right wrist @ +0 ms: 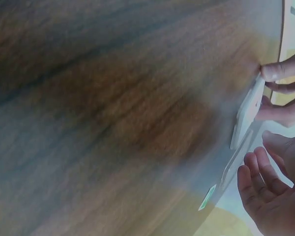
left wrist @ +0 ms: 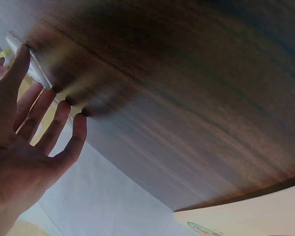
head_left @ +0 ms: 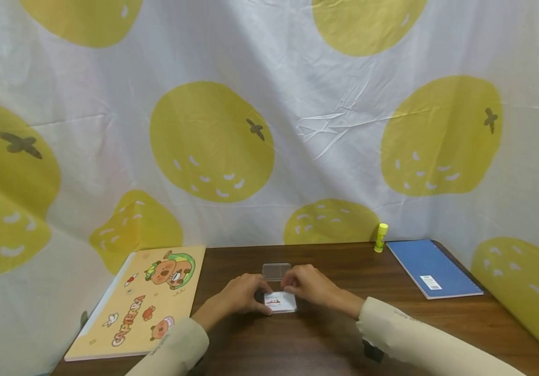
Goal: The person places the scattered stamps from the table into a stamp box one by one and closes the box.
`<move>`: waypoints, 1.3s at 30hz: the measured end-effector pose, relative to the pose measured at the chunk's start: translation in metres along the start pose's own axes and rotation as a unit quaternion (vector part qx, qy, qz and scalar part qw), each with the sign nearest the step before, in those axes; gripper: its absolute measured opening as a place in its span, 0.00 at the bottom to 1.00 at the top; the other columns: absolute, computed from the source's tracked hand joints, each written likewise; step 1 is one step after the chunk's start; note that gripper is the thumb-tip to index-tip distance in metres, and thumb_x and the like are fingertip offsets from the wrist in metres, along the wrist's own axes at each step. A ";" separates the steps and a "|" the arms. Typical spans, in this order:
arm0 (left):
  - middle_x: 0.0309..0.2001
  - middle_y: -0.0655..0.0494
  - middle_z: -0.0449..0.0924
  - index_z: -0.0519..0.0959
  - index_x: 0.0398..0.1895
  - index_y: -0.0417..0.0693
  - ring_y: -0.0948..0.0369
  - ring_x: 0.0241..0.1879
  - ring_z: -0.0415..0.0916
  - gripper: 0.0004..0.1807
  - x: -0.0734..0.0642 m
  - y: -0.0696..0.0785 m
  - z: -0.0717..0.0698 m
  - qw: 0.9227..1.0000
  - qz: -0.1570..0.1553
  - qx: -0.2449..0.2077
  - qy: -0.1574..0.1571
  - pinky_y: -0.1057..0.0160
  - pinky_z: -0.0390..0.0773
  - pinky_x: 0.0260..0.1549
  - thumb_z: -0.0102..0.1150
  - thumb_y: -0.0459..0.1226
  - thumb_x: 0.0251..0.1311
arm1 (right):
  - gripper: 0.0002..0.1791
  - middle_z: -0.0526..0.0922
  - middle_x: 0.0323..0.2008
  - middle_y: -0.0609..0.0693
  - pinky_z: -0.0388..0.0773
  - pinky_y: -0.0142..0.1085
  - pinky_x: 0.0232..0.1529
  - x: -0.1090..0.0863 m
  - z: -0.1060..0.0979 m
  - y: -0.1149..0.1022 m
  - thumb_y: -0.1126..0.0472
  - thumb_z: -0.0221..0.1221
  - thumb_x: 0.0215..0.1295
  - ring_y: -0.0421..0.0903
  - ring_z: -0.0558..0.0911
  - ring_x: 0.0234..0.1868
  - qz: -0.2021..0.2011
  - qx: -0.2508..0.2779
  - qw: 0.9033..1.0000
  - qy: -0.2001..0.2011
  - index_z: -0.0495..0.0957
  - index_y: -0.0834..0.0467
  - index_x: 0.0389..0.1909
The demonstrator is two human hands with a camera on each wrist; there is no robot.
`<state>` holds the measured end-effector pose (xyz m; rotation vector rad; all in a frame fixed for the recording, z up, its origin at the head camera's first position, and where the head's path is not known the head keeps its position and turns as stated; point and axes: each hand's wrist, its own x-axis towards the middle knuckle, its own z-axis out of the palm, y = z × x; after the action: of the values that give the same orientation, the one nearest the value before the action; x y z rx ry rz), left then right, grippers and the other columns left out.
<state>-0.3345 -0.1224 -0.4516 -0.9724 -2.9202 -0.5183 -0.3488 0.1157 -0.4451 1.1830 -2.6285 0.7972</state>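
Observation:
A small stack of white cards point(head_left: 281, 303) with a red and blue picture lies on the dark wooden table. My left hand point(head_left: 242, 293) holds it at its left side, thumb at the near corner and fingertips by the far edge. In the left wrist view that hand point(left wrist: 27, 123) spans the edge of the stack point(left wrist: 37, 69). Just beyond lies a clear rectangular plastic lid point(head_left: 273, 271). My right hand point(head_left: 312, 284) is beside the lid and the stack, fingers loosely bent. In the right wrist view nothing shows in the right hand point(right wrist: 275, 187), close to the lid point(right wrist: 231, 164).
A capybara-printed yellow pad point(head_left: 142, 308) lies at the left. A yellow glue stick point(head_left: 380, 238) stands at the back right, with a blue spiral notebook point(head_left: 431, 266) beside it. A white curtain point(head_left: 297, 172) with yellow fruit prints hangs around the table point(head_left: 326, 344).

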 end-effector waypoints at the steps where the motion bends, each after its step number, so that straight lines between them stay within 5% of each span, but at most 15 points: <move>1: 0.45 0.61 0.84 0.89 0.46 0.50 0.59 0.47 0.81 0.25 0.000 0.000 0.000 1.000 -0.001 0.001 0.000 0.57 0.80 0.47 0.81 0.53 0.49 | 0.03 0.88 0.33 0.46 0.81 0.31 0.37 0.000 -0.001 0.001 0.69 0.69 0.64 0.39 0.85 0.34 0.002 -0.002 1.000 0.002 0.87 0.60 0.38; 12: 0.46 0.60 0.84 0.89 0.46 0.50 0.58 0.48 0.81 0.25 -0.001 0.001 0.000 1.000 0.000 -0.002 0.006 0.56 0.80 0.47 0.82 0.53 0.48 | 0.04 0.88 0.34 0.48 0.81 0.34 0.37 -0.004 -0.011 0.017 0.69 0.70 0.63 0.42 0.85 0.35 0.002 -0.035 0.999 0.022 0.88 0.59 0.37; 25: 0.47 0.60 0.84 0.89 0.46 0.51 0.58 0.49 0.81 0.24 -0.001 0.001 -0.001 1.000 -0.001 -0.008 0.003 0.55 0.80 0.49 0.82 0.52 0.48 | 0.06 0.88 0.34 0.48 0.81 0.36 0.38 -0.005 -0.017 0.043 0.70 0.67 0.65 0.41 0.84 0.36 0.055 -0.067 0.996 0.038 0.88 0.58 0.40; 39: 0.48 0.61 0.84 0.90 0.46 0.52 0.59 0.50 0.80 0.25 0.001 -0.001 0.001 1.000 -0.007 -0.002 0.002 0.55 0.80 0.51 0.82 0.54 0.48 | 0.06 0.86 0.35 0.49 0.83 0.42 0.40 -0.003 -0.019 0.048 0.70 0.68 0.65 0.45 0.85 0.37 0.084 -0.097 0.991 0.028 0.88 0.59 0.40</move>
<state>-0.3355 -0.1227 -0.4528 -0.9516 -2.9253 -0.5252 -0.3833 0.1537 -0.4495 0.8888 -2.7123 0.5747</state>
